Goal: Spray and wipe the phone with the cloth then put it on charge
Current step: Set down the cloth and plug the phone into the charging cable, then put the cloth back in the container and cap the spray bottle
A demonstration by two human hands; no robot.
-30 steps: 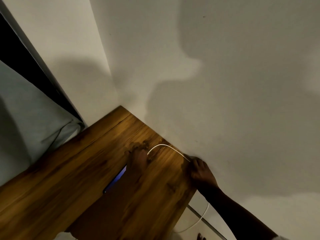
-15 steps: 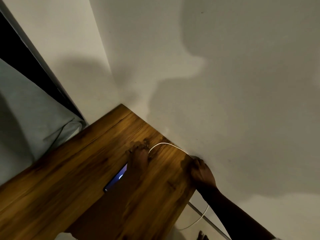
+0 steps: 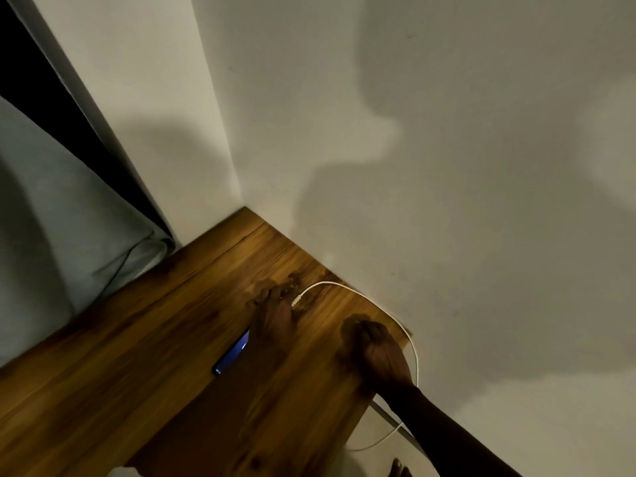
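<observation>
A dark phone [image 3: 231, 356] lies flat on the wooden table [image 3: 120, 373] with its screen lit blue. My left hand [image 3: 273, 318] rests on the phone's far end and hides it, fingers reaching toward the wall. The white charging cable [image 3: 344, 285] arcs along the wall, and its plug end [image 3: 296, 300] lies just right of my left fingertips. Whether the plug sits in the phone is hidden. My right hand [image 3: 377, 351] is curled into a fist on the table's right edge, beside the cable. No cloth or spray bottle is in view.
White walls meet in a corner right behind the table. A pale pillow or bedding [image 3: 51, 253] lies to the left. The cable drops off the table's right edge to the floor [image 3: 378, 442], where toes of a foot [image 3: 399, 469] show.
The phone's screen has lit up under my left hand. My right hand has slid a little left, away from the wall and off the cable's bend.
</observation>
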